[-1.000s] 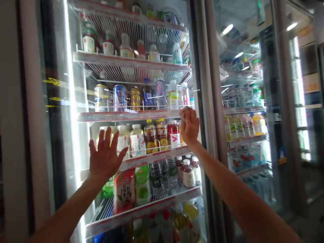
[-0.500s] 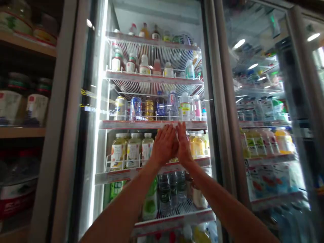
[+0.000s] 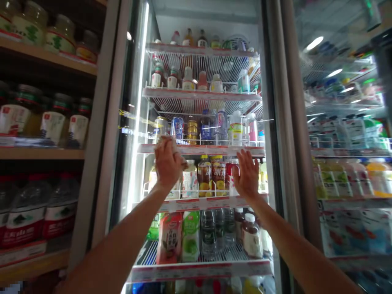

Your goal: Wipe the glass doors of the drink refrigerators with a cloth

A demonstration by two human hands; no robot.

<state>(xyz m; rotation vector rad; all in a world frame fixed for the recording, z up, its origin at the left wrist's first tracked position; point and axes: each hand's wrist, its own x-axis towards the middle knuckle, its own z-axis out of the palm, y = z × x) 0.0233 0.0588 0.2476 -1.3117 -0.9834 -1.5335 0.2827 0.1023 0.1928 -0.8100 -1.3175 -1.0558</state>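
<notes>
My left hand [image 3: 168, 165] is closed around a crumpled, pale brownish cloth [image 3: 183, 162], which shows at its fingertips and right side. Hand and cloth are up against the glass door [image 3: 211, 12] of a lit drinks fridge, left of its middle. To the right, my right hand [image 3: 246, 174] is open, fingers stretched upward and palm toward the glass; whether it touches the pane I cannot tell. Behind the glass, between the hands, stand brown bottles with yellow caps [image 3: 211, 173]. A red drink carton [image 3: 170, 237] sits on the shelf below.
Wooden shelves [image 3: 45, 153] with jars and bottles stand at the left, beside the fridge's metal frame [image 3: 102, 118]. At the right, past another upright frame [image 3: 295, 122], a second glass door [image 3: 337, 102] fronts more drinks and carries light reflections.
My hands were close together at the middle of the glass and have moved apart. The left went left with the cloth, the right went right. The view has shifted somewhat left.
</notes>
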